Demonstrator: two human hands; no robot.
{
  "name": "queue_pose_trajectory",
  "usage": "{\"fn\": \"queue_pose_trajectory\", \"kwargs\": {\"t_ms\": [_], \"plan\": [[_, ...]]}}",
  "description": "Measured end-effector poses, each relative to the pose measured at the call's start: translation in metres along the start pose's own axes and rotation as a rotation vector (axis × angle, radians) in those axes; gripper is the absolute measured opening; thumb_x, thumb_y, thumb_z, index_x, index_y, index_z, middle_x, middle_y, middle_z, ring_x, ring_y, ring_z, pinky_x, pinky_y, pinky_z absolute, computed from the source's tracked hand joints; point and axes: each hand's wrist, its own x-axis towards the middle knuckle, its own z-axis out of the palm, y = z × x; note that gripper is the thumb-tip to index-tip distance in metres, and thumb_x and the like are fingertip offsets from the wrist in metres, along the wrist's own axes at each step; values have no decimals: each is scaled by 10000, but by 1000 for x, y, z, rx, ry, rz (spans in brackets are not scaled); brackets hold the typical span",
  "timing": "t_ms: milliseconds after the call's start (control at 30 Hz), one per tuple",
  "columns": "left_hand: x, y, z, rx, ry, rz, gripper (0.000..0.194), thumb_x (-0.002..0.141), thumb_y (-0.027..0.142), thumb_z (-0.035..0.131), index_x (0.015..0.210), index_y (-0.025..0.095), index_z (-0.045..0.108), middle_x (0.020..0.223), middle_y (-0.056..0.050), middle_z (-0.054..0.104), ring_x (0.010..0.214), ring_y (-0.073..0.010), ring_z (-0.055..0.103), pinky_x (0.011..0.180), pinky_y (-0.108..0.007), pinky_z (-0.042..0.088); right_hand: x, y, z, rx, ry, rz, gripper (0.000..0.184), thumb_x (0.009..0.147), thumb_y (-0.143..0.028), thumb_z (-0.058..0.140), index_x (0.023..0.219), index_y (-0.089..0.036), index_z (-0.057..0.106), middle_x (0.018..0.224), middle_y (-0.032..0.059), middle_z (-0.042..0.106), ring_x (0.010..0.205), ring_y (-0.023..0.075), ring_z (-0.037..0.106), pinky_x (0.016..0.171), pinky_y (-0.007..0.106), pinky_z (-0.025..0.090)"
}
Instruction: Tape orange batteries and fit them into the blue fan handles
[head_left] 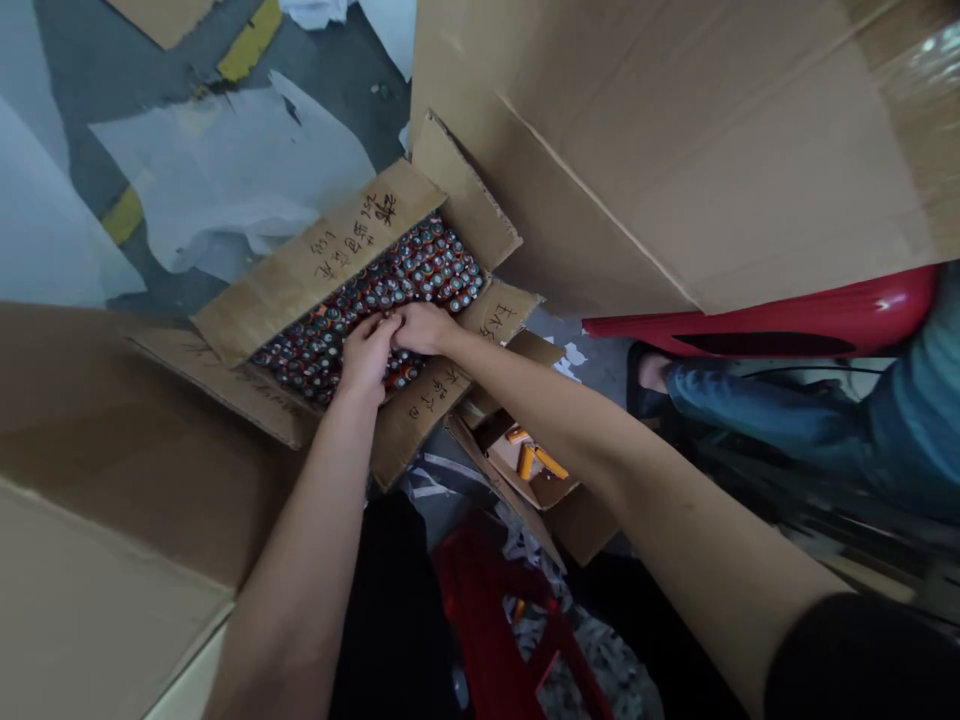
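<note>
An open cardboard box with handwriting on its flaps is packed with batteries, their round ends up with dark and orange-red rims. Over the front part of these rows, my left hand has its fingers bent and pressed together. My right hand comes in from the right, its curled fingertips meeting those of my left hand. Whatever lies between the fingers is hidden by the hands.
Tall cartons flank the box on the left and right. A smaller carton holds orange pieces. Below stands a red stool. White sheets lie on the floor. A person's leg is at right.
</note>
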Motion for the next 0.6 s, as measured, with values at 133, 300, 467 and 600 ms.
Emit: {"fn": "queue_pose_trajectory", "kwargs": {"t_ms": [133, 300, 467, 600], "plan": [[-14, 13, 2, 12, -25, 111, 335, 752, 352, 847, 1050, 203, 813, 1025, -26, 800, 981, -208, 735, 843, -285, 614, -18, 6, -2, 209, 137, -123, 385, 973, -345, 645, 1330, -305, 784, 1305, -9, 796, 1259, 265, 712, 1117, 358, 525], [-8, 10, 7, 138, 54, 137, 377, 857, 450, 756, 1168, 241, 800, 1150, -40, 799, 1124, -263, 724, 985, -414, 610, -18, 16, 1, 337, 271, -173, 441, 976, -309, 661, 1408, -278, 746, 1452, 7, 725, 1401, 224, 633, 1234, 361, 434], [8, -22, 3, 181, 45, 214, 408, 1017, 512, 545, 1082, 194, 792, 1262, -96, 779, 1297, -267, 670, 1205, -412, 472, 4, 12, 7, 183, 148, -92, 460, 918, -390, 762, 1360, -263, 780, 1496, 80, 693, 1430, 292, 611, 1267, 419, 417], [11, -38, 7, -2, 69, 274, 456, 1047, 545, 496, 1129, 178, 754, 1259, -104, 768, 1255, -238, 687, 1178, -379, 495, 5, 7, 12, 238, 154, -21, 492, 899, -445, 789, 1353, -255, 788, 1498, 68, 690, 1407, 286, 629, 1243, 378, 442]]}}
